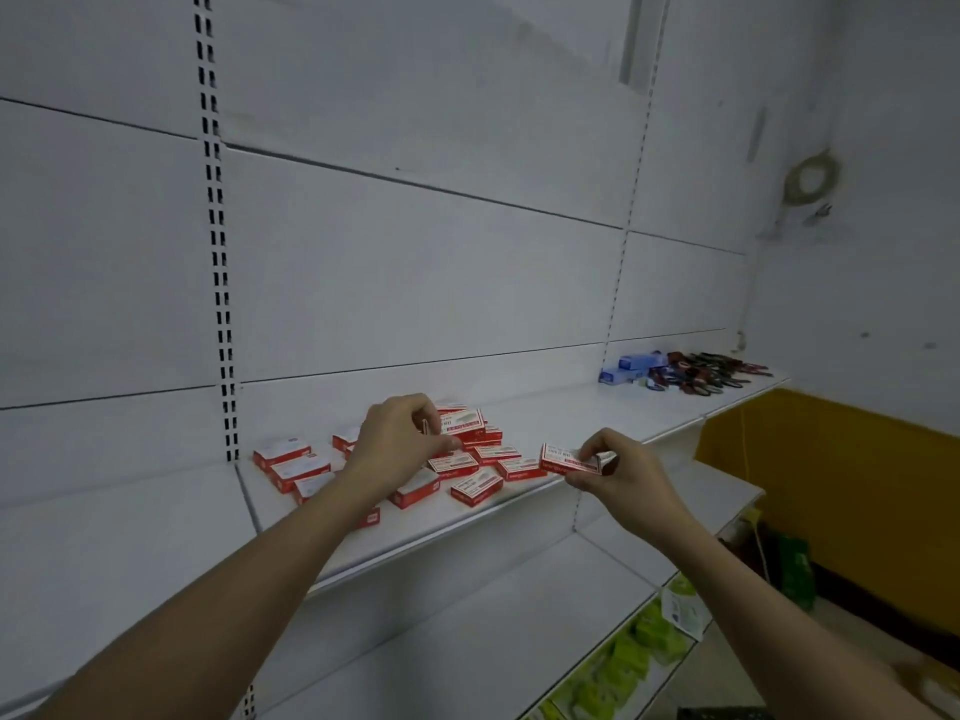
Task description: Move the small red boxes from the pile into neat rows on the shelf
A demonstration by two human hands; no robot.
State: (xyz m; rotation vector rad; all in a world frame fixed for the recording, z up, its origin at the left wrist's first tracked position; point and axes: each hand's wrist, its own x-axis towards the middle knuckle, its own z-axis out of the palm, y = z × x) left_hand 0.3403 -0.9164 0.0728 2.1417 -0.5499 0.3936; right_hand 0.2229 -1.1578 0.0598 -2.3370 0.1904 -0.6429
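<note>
Left hand: the left hand [397,441] reaches over the pile, fingers curled, pinching a small red box [427,426] held on edge at its fingertips.
Right hand: the right hand [618,467] grips another red box [569,458] between thumb and fingers, label up, just off the right side of the pile and near the shelf's front edge.
Pile: the loose red boxes [475,449] lie heaped and askew at the middle of the white shelf [566,407], some stacked on others.
Rows: three red boxes at the left [298,467] lie side by side in a slanted line, apart from the heap.
Far end of shelf: blue boxes [631,367] and a tangle of scissors [706,374] sit well apart from the pile.
Lower shelves: green packets [641,649] show below at the right.
</note>
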